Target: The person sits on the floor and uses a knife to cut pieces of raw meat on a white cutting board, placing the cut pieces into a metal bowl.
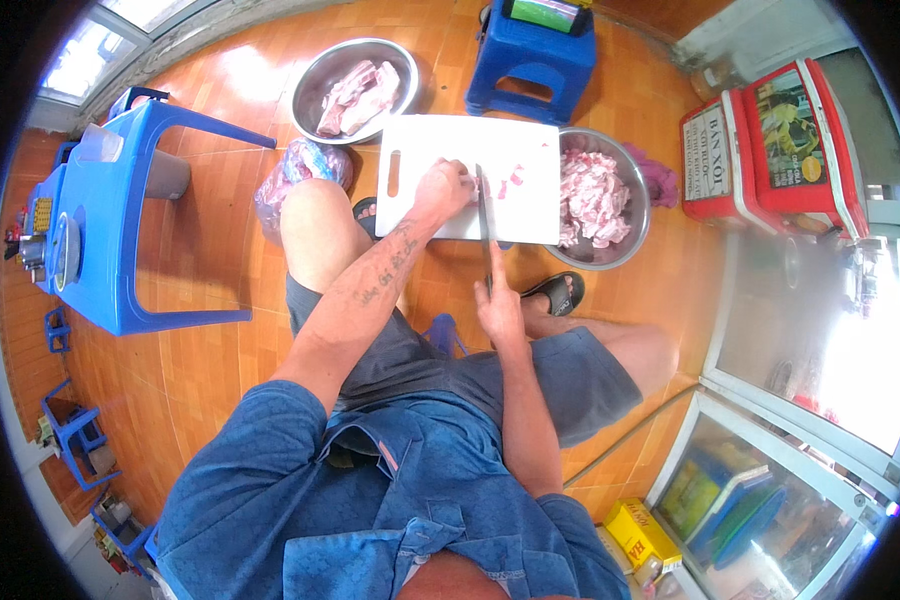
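A white plastic cutting board (pixel 409 217) with a handle slot lies in front of me. On it my left hand (pixel 444 187) presses down a piece of raw meat (pixel 473 184), mostly hidden by the fingers. My right hand (pixel 501 309) grips a long-bladed kitchen knife (pixel 484 210) by its handle. The blade stands against the meat, just right of my left fingertips. Small red meat scraps (pixel 511 180) lie to the right of the blade. Cut meat pieces (pixel 592 196) fill much of a steel bowl (pixel 640 225) at the board's right edge.
Larger raw meat slabs (pixel 360 97) sit in another steel bowl (pixel 300 90), behind the board's left corner. A plastic bag (pixel 300 169) rests by my left knee. A blue stool (pixel 529 67) bears a lit screen (pixel 544 15). Left stands a blue table (pixel 105 225); right, red coolers (pixel 787 150).
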A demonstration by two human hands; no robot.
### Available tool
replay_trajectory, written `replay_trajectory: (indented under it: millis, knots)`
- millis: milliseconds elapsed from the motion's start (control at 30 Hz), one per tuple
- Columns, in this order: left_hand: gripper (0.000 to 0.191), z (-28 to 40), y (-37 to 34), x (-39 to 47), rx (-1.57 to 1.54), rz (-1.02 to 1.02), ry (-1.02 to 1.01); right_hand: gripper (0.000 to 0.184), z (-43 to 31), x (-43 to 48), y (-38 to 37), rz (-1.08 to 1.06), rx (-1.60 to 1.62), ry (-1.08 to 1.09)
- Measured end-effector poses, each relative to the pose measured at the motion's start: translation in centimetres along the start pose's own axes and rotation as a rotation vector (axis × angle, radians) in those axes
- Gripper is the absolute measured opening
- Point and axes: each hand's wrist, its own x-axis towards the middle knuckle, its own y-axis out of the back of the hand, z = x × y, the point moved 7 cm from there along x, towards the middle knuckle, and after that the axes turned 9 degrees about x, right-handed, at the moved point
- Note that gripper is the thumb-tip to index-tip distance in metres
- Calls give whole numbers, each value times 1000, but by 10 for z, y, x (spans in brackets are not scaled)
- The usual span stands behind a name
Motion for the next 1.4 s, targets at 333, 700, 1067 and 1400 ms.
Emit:
replay_trajectory:
  millis: [333, 700, 1067, 1400]
  knots:
    - [32, 0, -2, 2, 5, 8, -4, 88, 0, 0, -1, 34, 9, 73]
    - [30, -11, -7, 2, -37, 37, -12, 88, -4, 1, -5, 7, -18, 7]
    - [30, -11, -5, 3, -25, 47, -33, 87, -3, 2, -4, 10, -14, 8]
    - [31, -7, 7, 2, -14, -50, 40, 82, -5, -1, 0, 101, 7, 73]
